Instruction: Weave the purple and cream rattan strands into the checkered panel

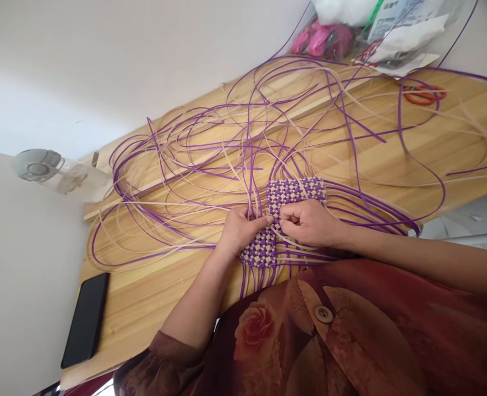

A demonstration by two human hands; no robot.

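A checkered purple and cream woven piece (pixel 296 190) lies near the table's front edge, with long loose strands running out from its sides. My left hand (pixel 243 228) is closed on its left part, thumb pressed on the weave near the middle. Just to the right, my right hand (pixel 307 223) is curled over the weave, its thumb and fingertips pinched together on a thin strand close to my left thumb. The fingers partly hide that strand. Between and below the hands, more of the checkered pattern shows.
Loops of purple and cream strands (pixel 177 143) spread across the wooden table (pixel 144 297). Orange-handled scissors (pixel 425 94) lie at the back right, near plastic bags (pixel 321 41). A black phone (pixel 85 319) lies at the left edge; a grey-capped clear container (pixel 74 176) is behind it.
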